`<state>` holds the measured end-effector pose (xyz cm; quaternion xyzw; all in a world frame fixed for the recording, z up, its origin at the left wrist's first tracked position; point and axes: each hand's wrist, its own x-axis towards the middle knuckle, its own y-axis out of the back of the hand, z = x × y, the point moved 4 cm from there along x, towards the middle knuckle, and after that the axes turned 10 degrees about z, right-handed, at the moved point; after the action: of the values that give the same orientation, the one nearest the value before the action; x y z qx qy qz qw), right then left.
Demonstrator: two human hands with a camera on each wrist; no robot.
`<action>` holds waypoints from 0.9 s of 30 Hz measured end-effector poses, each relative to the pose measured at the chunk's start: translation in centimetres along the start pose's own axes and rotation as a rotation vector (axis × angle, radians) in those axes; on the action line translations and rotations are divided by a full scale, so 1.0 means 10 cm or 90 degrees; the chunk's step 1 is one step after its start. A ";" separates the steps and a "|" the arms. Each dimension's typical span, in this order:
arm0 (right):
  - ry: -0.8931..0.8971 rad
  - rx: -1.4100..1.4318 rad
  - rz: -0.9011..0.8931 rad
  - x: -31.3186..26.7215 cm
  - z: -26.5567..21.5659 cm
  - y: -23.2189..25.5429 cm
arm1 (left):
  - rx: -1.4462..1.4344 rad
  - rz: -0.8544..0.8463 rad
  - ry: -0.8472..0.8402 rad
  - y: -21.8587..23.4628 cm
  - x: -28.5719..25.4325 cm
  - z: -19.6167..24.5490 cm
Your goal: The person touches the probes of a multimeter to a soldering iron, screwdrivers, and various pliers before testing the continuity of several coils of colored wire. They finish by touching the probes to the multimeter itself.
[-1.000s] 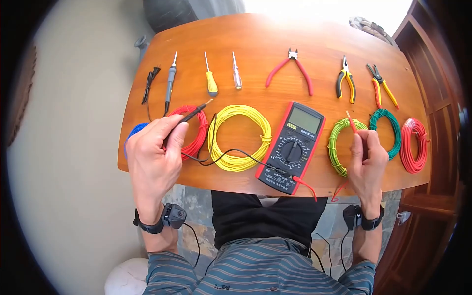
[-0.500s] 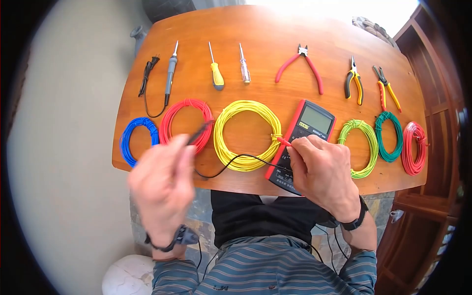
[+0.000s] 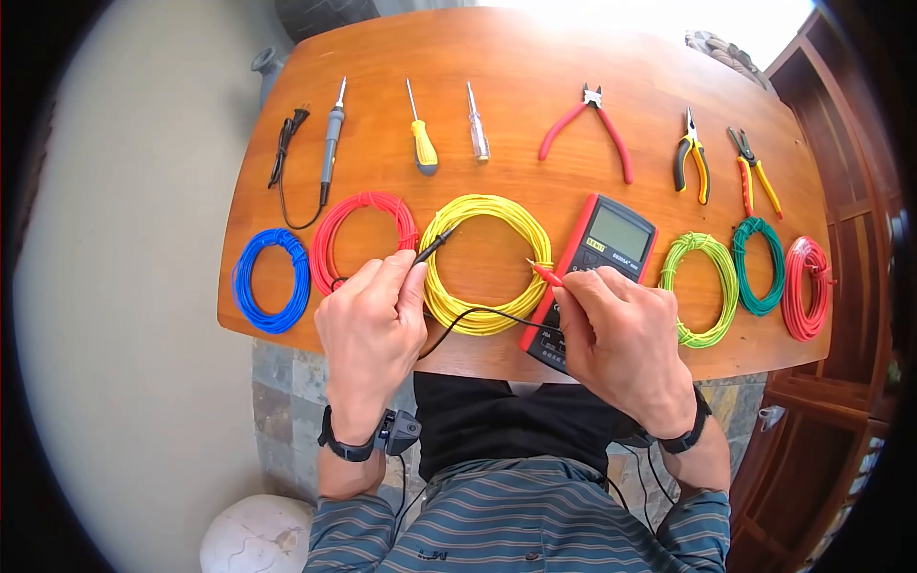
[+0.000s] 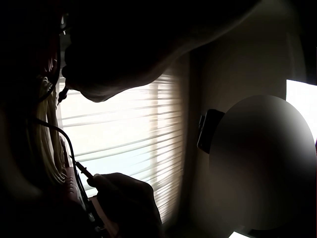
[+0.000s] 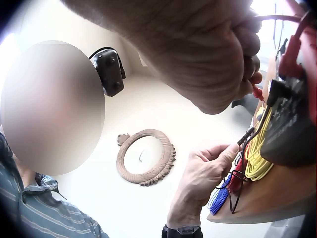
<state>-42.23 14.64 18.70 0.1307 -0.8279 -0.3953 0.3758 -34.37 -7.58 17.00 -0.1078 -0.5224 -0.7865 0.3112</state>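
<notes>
My left hand (image 3: 373, 329) pinches a black multimeter test probe (image 3: 435, 245) between thumb and fingers, its tip over the left side of the yellow wire coil (image 3: 478, 203). In my right hand (image 3: 626, 329) is the red test probe (image 3: 546, 275), gripped near its front, its metal tip at the coil's right side. The two tips point inward, apart from each other. That hand covers the lower part of the red-and-black multimeter (image 3: 616, 234), whose screen looks blank. A black lead (image 3: 478, 310) runs from the left hand across the yellow coil to the meter.
Blue (image 3: 270, 315) and red (image 3: 363, 202) wire coils lie at left. Yellow-green (image 3: 723, 277), dark green (image 3: 780, 277) and red coils lie at right. Behind are a soldering iron (image 3: 331, 143), a screwdriver (image 3: 423, 148), a clear-handled tester (image 3: 478, 134), cutters (image 3: 566, 129), pliers (image 3: 690, 153) and wire strippers (image 3: 750, 172).
My right hand has moved left from the yellow-green coil to over the multimeter with the red probe. The left hand has brought the black probe rightward, from the red coil to the yellow one.
</notes>
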 end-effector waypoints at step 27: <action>-0.004 -0.016 -0.007 -0.04 -0.01 -0.02 | -0.007 -0.023 0.028 -0.05 0.02 -0.01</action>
<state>-41.90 14.64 18.43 0.1290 -0.8232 -0.4083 0.3727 -34.82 -7.65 16.69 -0.0826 -0.5131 -0.7969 0.3081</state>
